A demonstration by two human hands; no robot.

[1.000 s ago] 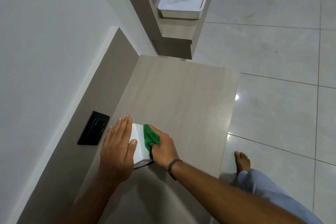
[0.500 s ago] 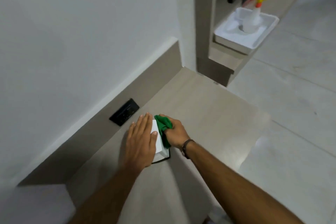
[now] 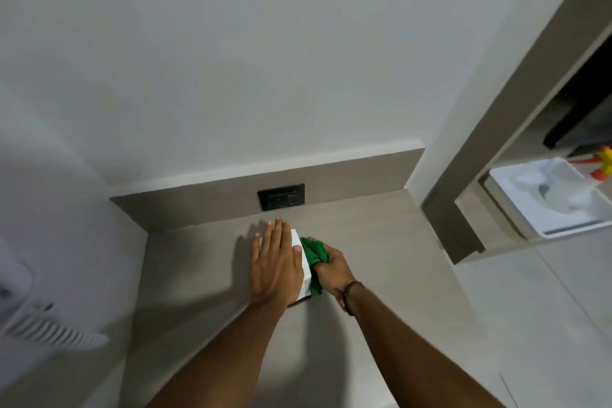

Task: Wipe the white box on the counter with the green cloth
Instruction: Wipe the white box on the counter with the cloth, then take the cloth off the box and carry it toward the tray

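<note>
A small white box [image 3: 304, 267] stands on the beige counter [image 3: 381, 242]. My left hand [image 3: 276, 263] lies flat on top of the box with fingers together, covering most of it. My right hand [image 3: 332, 270] is closed around a bunched green cloth [image 3: 313, 252] and presses it against the box's right side. Only a narrow strip of the box shows between the two hands.
A black wall socket [image 3: 281, 197] sits in the backsplash just behind the box. To the right, a lower shelf holds a white tray [image 3: 516, 209] with a spray bottle [image 3: 599, 167]. A white ribbed object [image 3: 39, 325] is at the left edge. Tiled floor lies right.
The view has swung round to face the wall squarely. Both hands stay on the box, with the cloth shifted slightly along its right side.
</note>
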